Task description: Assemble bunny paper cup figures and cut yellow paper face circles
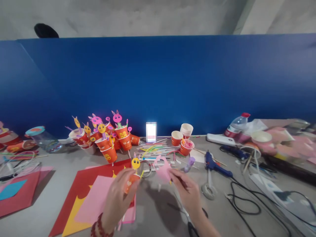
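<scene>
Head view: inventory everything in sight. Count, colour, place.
Partition: 1, blue, behind table
Table: 1, grey, foreground
Cup figures: several, red with pink/yellow heads, back left
Jar: 1, clear, blue-topped, left
Sheets: several, red/yellow/pink, front left
Blue sheet: 1, far left
Sticks: many, mixed colours, back centre
Paper cups: 3, red/white, right of centre
Glue gun: 1, blue, right
Tape roll: 1, greyish, below glue gun
Bottle: 1, clear, red cap, back right
Pink scraps: several, far right
Cluttered small items: too blurred to count
Held figure: 1, red/yellow, left fingers
Pink cutout: 1, right fingers
Left hand: 1, centre left
Right hand: 1, centre right
</scene>
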Demonstrator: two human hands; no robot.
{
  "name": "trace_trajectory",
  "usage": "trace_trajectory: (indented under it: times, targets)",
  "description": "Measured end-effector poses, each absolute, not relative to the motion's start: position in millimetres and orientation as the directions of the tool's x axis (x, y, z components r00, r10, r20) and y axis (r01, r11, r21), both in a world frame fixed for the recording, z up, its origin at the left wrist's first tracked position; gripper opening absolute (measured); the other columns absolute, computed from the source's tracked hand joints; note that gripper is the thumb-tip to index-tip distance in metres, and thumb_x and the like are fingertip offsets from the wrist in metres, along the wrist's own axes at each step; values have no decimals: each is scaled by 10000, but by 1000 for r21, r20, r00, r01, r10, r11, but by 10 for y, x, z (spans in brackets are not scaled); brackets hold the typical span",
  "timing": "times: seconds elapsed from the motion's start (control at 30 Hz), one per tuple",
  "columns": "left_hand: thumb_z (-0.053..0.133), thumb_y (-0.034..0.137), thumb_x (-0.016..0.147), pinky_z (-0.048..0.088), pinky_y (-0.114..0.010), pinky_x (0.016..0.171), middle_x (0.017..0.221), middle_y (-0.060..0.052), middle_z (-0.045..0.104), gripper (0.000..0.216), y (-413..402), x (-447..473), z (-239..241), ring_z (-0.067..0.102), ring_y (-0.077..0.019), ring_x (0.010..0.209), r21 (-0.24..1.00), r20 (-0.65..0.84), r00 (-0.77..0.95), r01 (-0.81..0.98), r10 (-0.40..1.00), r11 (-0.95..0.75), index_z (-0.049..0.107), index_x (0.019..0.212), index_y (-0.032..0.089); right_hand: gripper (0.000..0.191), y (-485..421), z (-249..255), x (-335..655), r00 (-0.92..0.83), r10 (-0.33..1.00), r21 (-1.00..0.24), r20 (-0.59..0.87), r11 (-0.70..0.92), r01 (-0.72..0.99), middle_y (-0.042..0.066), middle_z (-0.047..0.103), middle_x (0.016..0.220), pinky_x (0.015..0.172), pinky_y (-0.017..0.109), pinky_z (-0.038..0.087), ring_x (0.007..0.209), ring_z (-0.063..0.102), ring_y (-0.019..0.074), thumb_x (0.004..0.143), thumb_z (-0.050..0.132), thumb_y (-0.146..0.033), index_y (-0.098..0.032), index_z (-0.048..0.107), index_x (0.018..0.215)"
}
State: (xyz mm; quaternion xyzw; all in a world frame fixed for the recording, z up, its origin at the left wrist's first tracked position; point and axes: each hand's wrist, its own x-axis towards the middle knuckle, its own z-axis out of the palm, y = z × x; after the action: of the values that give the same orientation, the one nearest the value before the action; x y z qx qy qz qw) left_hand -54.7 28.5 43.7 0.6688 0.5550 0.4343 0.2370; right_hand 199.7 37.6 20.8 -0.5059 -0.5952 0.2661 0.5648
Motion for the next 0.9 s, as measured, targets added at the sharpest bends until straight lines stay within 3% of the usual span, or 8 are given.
trace_trajectory:
  times: [0.13, 0.27, 0.33, 0.5, 0.6, 0.7, 0.8, 0.9]
  targets:
    - [575, 451, 915, 519, -292, 757, 982, -79, 723, 296, 191, -137, 450, 673, -229, 860, 967, 101, 166, 217, 981, -137, 693, 1065, 224, 229, 184, 221, 1818, 102, 952, -950, 288, 270, 156, 95, 775, 936, 741, 324, 593, 811, 719, 248, 884, 657, -387, -217, 783, 970]
    - [627, 480, 878, 448, -211, 577, 709, -8, 643, 300, 224, 78, 309, 577, -137, 622, 1000, 14, 160, 6, 987, -15, 661, 841, 184, 226, 79, 111, 1787, -12, 951, -939, 310, 308, 153, 71, 768, 914, 719, 278, 584, 759, 711, 208, 906, 635, -361, -237, 762, 1045]
    - [648, 471, 865, 416, -192, 532, 659, 17, 606, 292, 249, 101, 244, 535, -111, 567, 999, -19, 139, -33, 990, 24, 644, 829, 181, 229, 68, 53, 1803, -14, 944, -930, 330, 328, 168, 68, 760, 929, 736, 267, 577, 782, 708, 204, 914, 622, -341, -237, 742, 1079]
    - [666, 432, 854, 426, -195, 545, 676, 22, 595, 255, 281, 105, 159, 524, -108, 577, 998, -17, 98, -58, 995, 23, 632, 850, 179, 353, 141, 45, 1840, 21, 929, -908, 368, 355, 224, 94, 688, 1066, 754, 277, 551, 848, 663, 207, 903, 627, -349, -223, 632, 1233]
    - [695, 386, 828, 447, -211, 589, 701, 17, 590, 223, 290, 125, 123, 529, -118, 615, 999, 13, 98, -34, 995, -9, 619, 801, 178, 260, 180, 69, 1837, -54, 958, -938, 281, 286, 194, 57, 662, 854, 640, 254, 496, 717, 603, 182, 899, 618, -428, -188, 688, 968]
    - [712, 361, 808, 468, -226, 639, 758, 1, 611, 201, 301, 161, 82, 557, -135, 678, 998, 47, 92, -36, 995, -43, 624, 827, 181, 412, 173, 44, 1817, -104, 978, -973, 181, 193, 123, -5, 528, 609, 524, 233, 384, 560, 478, 134, 911, 577, -502, -181, 586, 652]
    - [707, 399, 806, 467, -227, 606, 785, -3, 617, 253, 306, 205, 50, 556, -138, 671, 994, 41, 85, -104, 996, -32, 627, 928, 191, 415, 142, 0, 1786, -78, 989, -992, 122, 123, 9, -12, 522, 610, 520, 233, 358, 548, 463, 124, 887, 603, -535, -177, 583, 678]
    - [674, 434, 833, 431, -215, 553, 675, 20, 558, 266, 300, 227, 42, 503, -119, 586, 997, 21, 107, -82, 994, -13, 615, 788, 178, 398, 124, -13, 1758, -74, 995, -996, 71, 67, -56, -2, 556, 628, 551, 241, 389, 570, 506, 135, 866, 635, -541, -174, 601, 716]
